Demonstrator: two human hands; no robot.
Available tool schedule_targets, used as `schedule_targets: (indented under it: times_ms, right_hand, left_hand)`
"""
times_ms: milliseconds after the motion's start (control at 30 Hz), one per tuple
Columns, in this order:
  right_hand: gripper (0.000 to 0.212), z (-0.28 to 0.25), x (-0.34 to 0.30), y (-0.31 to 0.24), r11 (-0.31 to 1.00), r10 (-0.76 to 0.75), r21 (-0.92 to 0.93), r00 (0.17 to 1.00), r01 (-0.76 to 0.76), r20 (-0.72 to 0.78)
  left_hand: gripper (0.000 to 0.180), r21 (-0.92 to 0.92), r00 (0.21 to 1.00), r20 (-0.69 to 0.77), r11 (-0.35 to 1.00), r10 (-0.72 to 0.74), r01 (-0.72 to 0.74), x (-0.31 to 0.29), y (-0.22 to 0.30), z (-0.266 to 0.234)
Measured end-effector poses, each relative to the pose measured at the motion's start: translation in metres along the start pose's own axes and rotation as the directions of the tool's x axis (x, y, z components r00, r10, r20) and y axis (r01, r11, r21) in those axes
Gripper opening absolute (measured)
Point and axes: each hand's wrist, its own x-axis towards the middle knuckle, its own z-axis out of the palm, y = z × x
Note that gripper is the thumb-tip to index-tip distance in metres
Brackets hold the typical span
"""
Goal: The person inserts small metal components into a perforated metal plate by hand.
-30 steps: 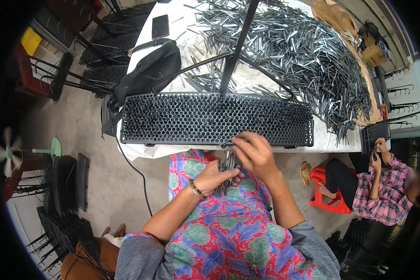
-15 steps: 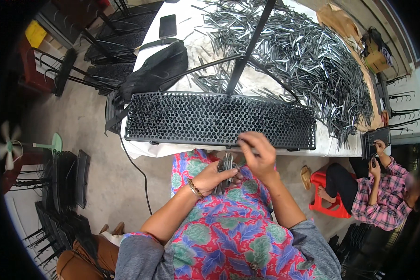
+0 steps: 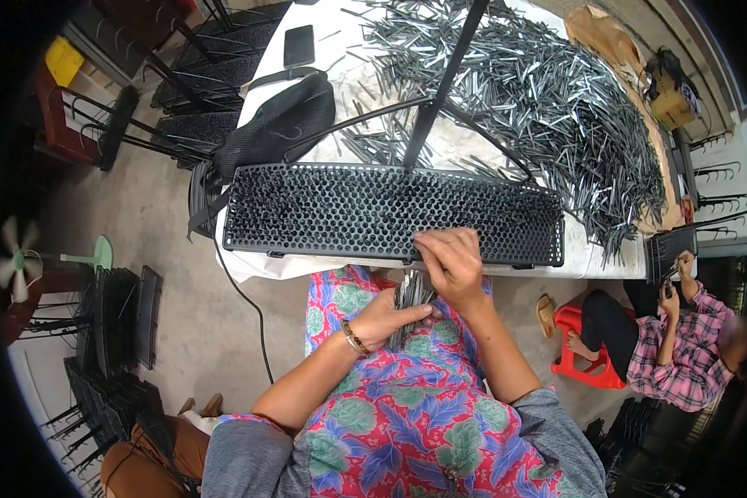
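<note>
A long black panel [image 3: 324, 212], covered with rows of round holes, lies along the table's near edge, with a black post [image 3: 440, 91] and side braces rising behind it. Above my lap my left hand [image 3: 382, 319] is wrapped round a bundle of thin dark strips [image 3: 412, 292], the thumb pressed across them. My right hand [image 3: 455, 264] is at the panel's near edge, right of its middle. Thumb and fingertips there are pinched together over the holes; what they hold, if anything, is too small to make out.
Loose dark strips [image 3: 539, 100] are heaped on the white-covered table [image 3: 357, 75]. A black mesh bag [image 3: 282, 116] and a phone [image 3: 299, 46] lie at its left. A co-worker [image 3: 672, 349] sits on a red stool [image 3: 568, 365] at right. Black racks and a fan [image 3: 17, 261] stand left.
My right hand has moved slightly left, its fingertips now pinched at the panel's near edge. My left hand and its bundle of strips have shifted a little to the right.
</note>
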Motion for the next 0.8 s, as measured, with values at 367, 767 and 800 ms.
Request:
schedule_targets:
  times_ms: [367,767,800]
  right_hand:
    - [0.020,-0.001,-0.001,-0.001,0.991,-0.078,-0.106,0.993,0.087,0.087]
    - [0.016,-0.037,-0.009,-0.028,0.807,0.480,0.126,0.765,-0.577,0.429]
    - [0.015,-0.036,-0.016,-0.024,0.759,0.489,0.219,0.759,-0.613,0.430]
  left_hand:
    - [0.013,-0.061,0.997,-0.076,0.998,-0.014,0.009,0.000,0.003,-0.001]
    - [0.021,-0.166,0.991,-0.126,0.984,0.041,-0.062,0.002,0.006,0.001]
    - [0.022,-0.160,0.991,-0.130,0.985,0.043,-0.064,0.002,0.007,0.003]
